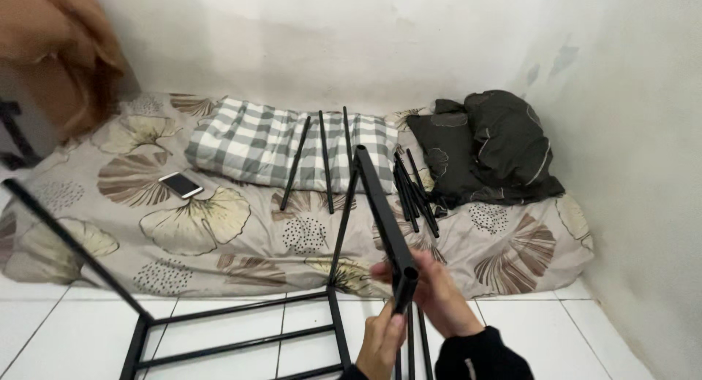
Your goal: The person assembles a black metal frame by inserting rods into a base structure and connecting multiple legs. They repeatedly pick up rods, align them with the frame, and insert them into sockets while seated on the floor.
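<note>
White-tiled floor beside mattress [241,234]: your right hand [439,296] and left hand [382,343] clasped black tube [384,212], whose far end, beyond your grip, risked swinging into frame [241,329].

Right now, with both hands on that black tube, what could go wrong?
The long black tube points out over the mattress; a swing might strike the phone or scatter the loose rods. The right hand and left hand grip only its near end, so it could tip. The metal frame on the tile floor may slide.
</note>
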